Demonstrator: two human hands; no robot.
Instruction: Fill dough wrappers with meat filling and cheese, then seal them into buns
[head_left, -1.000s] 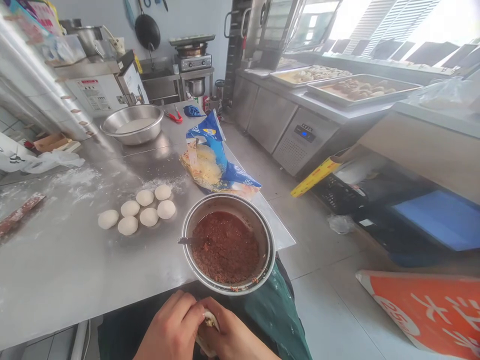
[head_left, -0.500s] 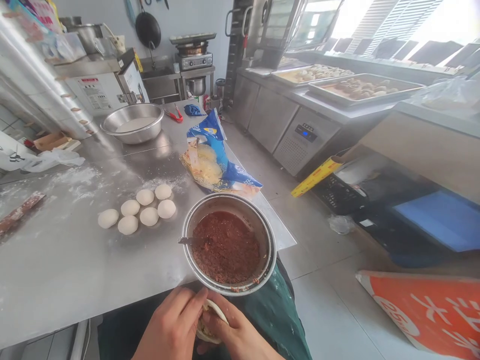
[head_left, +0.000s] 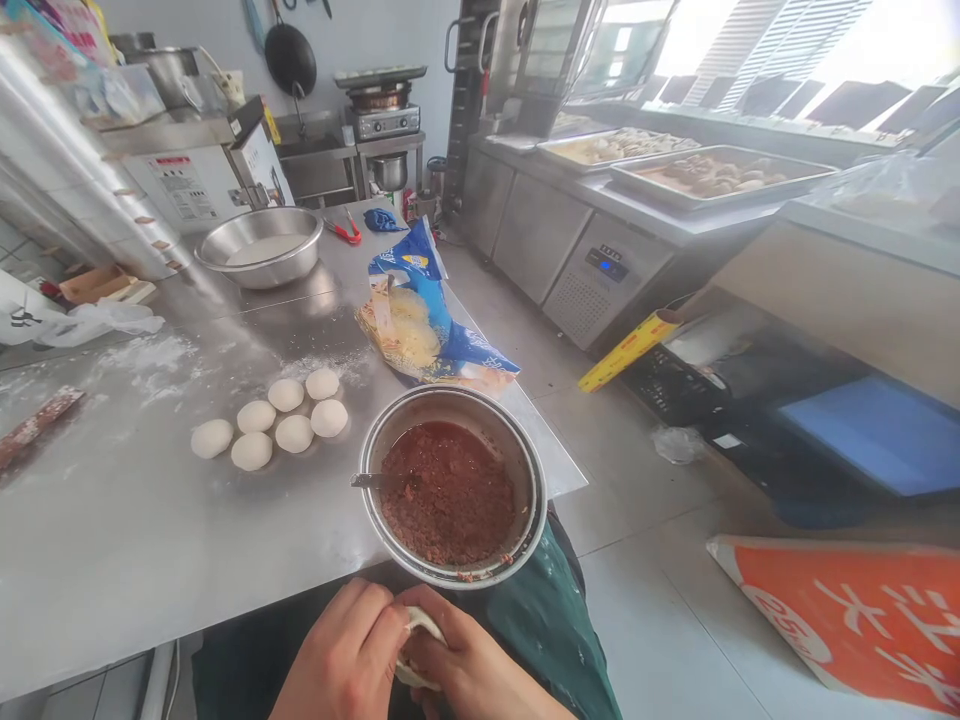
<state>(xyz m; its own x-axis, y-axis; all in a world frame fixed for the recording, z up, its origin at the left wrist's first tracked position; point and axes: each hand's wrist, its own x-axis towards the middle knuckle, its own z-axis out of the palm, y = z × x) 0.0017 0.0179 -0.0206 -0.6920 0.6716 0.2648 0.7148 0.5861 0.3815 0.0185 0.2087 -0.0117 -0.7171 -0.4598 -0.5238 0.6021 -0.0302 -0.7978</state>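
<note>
A broad, flour-dusted stainless-steel table (head_left: 300,530) filled the left and middle of the scene. At its near edge showed the person's dark green apron (head_left: 559,620), speckled with white marks. On the far part of the table sat a wide, round, shiny metal basin (head_left: 300,262) with something whitish inside. A deep, round metal bowl (head_left: 517,440) stood at the near right of the table, holding a coarse, reddish-brown filling (head_left: 450,510). Just beyond the bowl lay a crumpled blue and yellow plastic packet (head_left: 409,310). The left hand (head_left: 349,645) and the right hand (head_left: 469,655) met in front of the apron, just nearer than the bowl. Between them was a soft, whitish piece of dough (head_left: 425,622) with a curved rim, clamped by both hands: the left fingers were bunched together at its left side, and the right thumb pressed across it, the other right fingers being mostly hidden. Left of the bowl, seven smooth, pale dough balls (head_left: 294,433) lay grouped. A narrow, flat metal handle (head_left: 366,481) rested over the bowl's left rim.
</note>
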